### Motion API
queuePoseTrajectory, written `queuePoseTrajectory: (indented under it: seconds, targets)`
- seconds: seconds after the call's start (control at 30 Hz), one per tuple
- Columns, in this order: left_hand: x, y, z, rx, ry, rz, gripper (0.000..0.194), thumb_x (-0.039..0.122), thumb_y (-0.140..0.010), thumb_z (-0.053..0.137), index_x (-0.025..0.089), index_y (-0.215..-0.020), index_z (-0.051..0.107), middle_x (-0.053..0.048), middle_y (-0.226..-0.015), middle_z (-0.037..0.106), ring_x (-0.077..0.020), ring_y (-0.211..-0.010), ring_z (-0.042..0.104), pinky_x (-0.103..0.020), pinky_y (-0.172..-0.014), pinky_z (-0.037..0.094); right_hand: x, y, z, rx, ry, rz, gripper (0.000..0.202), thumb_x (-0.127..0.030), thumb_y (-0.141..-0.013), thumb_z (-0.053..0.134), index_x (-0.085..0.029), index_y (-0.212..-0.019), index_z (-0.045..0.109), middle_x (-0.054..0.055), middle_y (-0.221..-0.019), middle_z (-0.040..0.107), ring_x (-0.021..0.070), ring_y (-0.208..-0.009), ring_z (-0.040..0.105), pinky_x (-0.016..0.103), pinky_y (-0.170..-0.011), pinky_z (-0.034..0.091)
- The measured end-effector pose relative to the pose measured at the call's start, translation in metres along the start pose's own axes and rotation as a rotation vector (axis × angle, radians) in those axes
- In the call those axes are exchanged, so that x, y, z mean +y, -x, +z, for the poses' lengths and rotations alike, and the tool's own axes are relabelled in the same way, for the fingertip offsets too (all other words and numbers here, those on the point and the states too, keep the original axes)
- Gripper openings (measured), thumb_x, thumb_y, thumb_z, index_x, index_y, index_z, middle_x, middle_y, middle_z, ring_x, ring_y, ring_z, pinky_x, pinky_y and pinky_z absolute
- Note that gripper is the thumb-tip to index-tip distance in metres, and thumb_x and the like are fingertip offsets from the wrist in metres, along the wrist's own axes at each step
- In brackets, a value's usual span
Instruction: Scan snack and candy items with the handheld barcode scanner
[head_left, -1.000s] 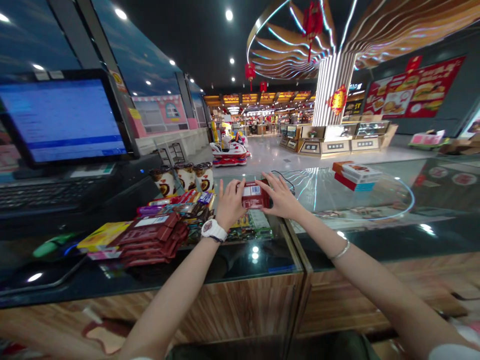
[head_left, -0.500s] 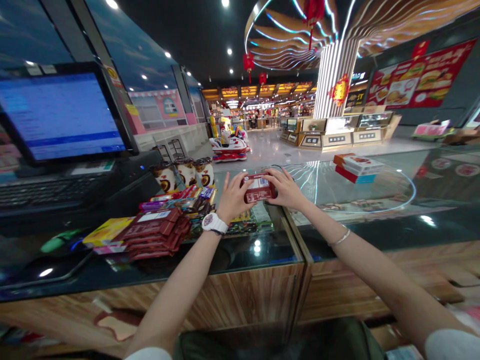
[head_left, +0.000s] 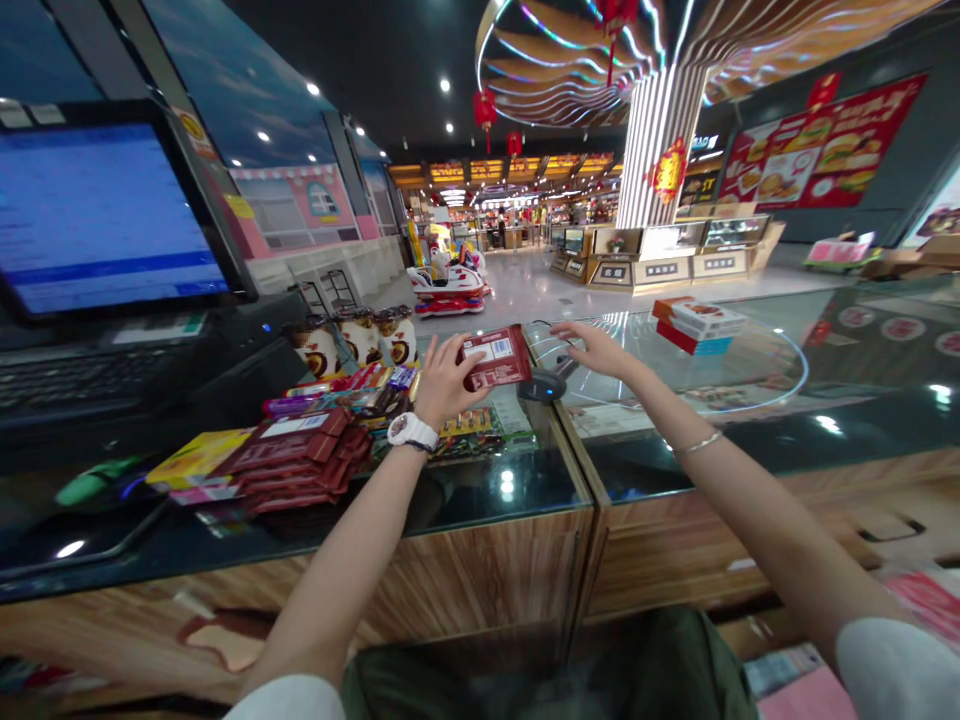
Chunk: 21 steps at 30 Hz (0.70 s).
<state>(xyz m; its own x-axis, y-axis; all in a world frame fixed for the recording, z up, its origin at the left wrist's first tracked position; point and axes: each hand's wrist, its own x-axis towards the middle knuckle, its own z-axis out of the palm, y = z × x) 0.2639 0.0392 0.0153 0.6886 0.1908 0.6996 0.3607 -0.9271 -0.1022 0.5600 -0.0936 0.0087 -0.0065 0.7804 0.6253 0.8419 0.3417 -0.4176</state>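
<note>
My left hand (head_left: 444,385), wearing a white watch, grips a dark red-brown snack packet (head_left: 496,358) by its left edge. A white barcode label on the packet faces me. My right hand (head_left: 594,350) is off the packet, fingers stretched out and apart, holding nothing. Below and between the hands, a black device with a small blue light, resembling a barcode scanner (head_left: 543,387), rests on the glass counter (head_left: 517,500). To the left lies a stack of similar brown packets (head_left: 300,465), beside a pile of colourful wrapped snacks (head_left: 367,390).
A monitor (head_left: 112,220) and keyboard (head_left: 90,370) stand at the left, near a yellow box (head_left: 199,460). Patterned cups (head_left: 360,338) line the counter's back. Flat boxes (head_left: 697,325) sit on the right-hand glass. A wooden drawer front (head_left: 480,570) is below.
My right hand has let go of the packet and moved right. My left hand keeps the packet, now tilted, and the scanner-like device shows more fully. The whole view has shifted slightly.
</note>
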Motion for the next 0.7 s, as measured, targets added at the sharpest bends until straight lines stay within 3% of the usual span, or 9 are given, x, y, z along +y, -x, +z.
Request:
queuePoseTrajectory:
  seconds: [0.13, 0.33, 0.53, 0.7]
  targets:
    - [-0.002, 0.0, 0.003, 0.001, 0.0, 0.025, 0.047, 0.041, -0.078, 0.073, 0.024, -0.122, 0.065, -0.013, -0.149, 0.05, -0.0336, -0.14, 0.043, -0.063, -0.121, 0.021, 0.02, 0.015, 0.001, -0.142, 0.053, 0.005, 0.066, -0.004, -0.066, 0.054, -0.022, -0.129, 0.062, 0.008, -0.13, 0.068, 0.0269, -0.121, 0.063, 0.05, -0.107, 0.048]
    - [0.001, 0.002, 0.003, -0.012, 0.008, 0.014, 0.046, 0.042, -0.079, 0.072, 0.024, -0.121, 0.066, -0.013, -0.151, 0.048, -0.0339, -0.142, 0.041, -0.064, -0.121, 0.021, 0.023, 0.024, 0.025, -0.298, 0.088, -0.032, 0.076, 0.001, -0.064, 0.058, -0.022, -0.136, 0.056, 0.009, -0.132, 0.066, 0.0257, -0.12, 0.064, 0.048, -0.106, 0.049]
    - [0.003, 0.003, 0.001, -0.027, 0.016, 0.014, 0.047, 0.042, -0.078, 0.072, 0.025, -0.122, 0.065, -0.012, -0.152, 0.047, -0.0336, -0.143, 0.041, -0.064, -0.121, 0.021, 0.026, 0.024, 0.038, -0.304, 0.165, -0.07, 0.06, -0.002, -0.073, 0.061, -0.018, -0.131, 0.061, 0.013, -0.129, 0.065, 0.0266, -0.12, 0.062, 0.047, -0.106, 0.048]
    - [0.002, 0.003, 0.001, -0.012, 0.033, 0.021, 0.046, 0.042, -0.079, 0.072, 0.025, -0.121, 0.065, -0.012, -0.151, 0.048, -0.033, -0.142, 0.041, -0.063, -0.122, 0.02, 0.026, 0.021, 0.038, -0.315, 0.259, -0.077, 0.059, -0.001, -0.073, 0.06, -0.018, -0.13, 0.062, 0.013, -0.124, 0.065, 0.0269, -0.115, 0.063, 0.046, -0.102, 0.05]
